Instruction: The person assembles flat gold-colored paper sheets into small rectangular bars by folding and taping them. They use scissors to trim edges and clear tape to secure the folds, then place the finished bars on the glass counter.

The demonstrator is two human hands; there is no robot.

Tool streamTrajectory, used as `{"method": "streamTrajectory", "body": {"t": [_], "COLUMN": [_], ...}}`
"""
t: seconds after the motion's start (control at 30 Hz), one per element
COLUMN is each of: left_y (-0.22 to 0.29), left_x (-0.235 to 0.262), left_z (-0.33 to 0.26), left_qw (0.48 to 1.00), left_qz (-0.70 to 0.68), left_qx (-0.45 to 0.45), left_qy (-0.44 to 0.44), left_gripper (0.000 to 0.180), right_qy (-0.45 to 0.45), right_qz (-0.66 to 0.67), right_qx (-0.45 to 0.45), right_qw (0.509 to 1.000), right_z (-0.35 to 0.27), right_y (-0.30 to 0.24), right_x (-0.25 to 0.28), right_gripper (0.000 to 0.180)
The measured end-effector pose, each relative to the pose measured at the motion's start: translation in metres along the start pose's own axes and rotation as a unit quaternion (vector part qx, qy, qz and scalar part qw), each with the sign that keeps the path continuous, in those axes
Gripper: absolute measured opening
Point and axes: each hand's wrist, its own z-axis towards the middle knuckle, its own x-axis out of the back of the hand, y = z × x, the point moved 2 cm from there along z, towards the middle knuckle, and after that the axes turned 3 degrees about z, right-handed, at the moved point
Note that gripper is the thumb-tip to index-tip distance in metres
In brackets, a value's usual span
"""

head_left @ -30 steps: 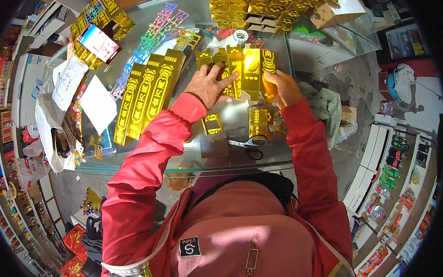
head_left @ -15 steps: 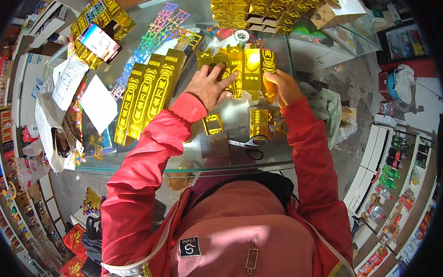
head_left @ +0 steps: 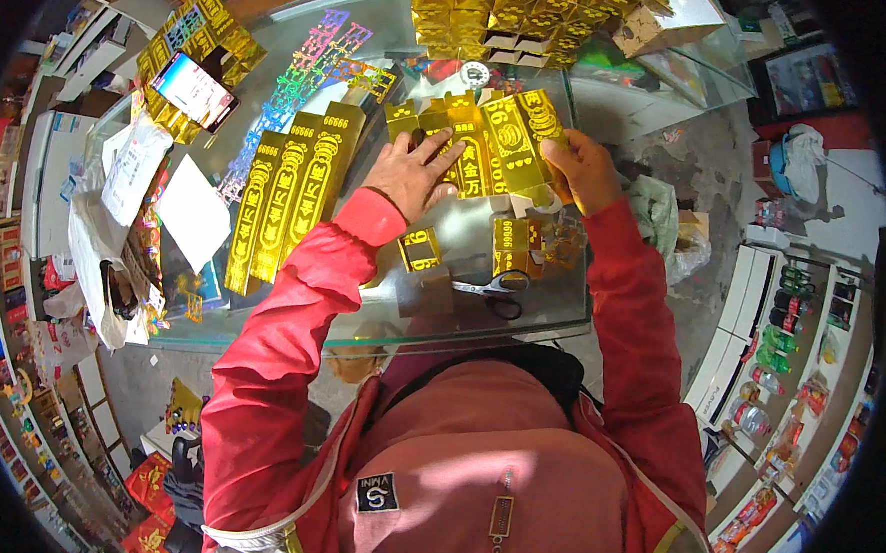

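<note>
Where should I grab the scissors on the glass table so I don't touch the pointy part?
Take the scissors by the dark handle loops, which seem to lie at the right end, nearest the person's body. The blades look to point left, so come from the right. They lie flat on the glass table, clear of the left hand and right hand.

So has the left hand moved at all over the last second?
No. The left hand rests flat on the gold foil cards, at the same spot relative to the scissors on the glass counter.
</note>
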Motion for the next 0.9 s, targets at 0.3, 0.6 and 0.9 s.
{"method": "streamTrajectory", "body": {"t": [0.3, 0.6, 0.9], "left_y": [0.003, 0.026, 0.025], "left_x": [0.031, 0.043, 0.022], "left_z": [0.010, 0.014, -0.002], "left_qw": [0.973, 0.745, 0.711], "left_qz": [-0.182, -0.642, -0.626], "left_qx": [0.112, 0.177, 0.267], "left_qy": [0.087, 0.046, 0.178], "left_gripper": [0.041, 0.020, 0.019], "right_qy": [-0.074, -0.072, 0.022], "right_qz": [-0.012, -0.048, 0.166], "right_qx": [0.039, 0.034, -0.030], "right_qw": [0.996, 0.996, 0.986], "right_z": [-0.022, -0.032, -0.044], "right_y": [-0.012, -0.025, -0.021], "right_x": [-0.003, -0.011, -0.014], "right_gripper": [0.019, 0.020, 0.018]}}
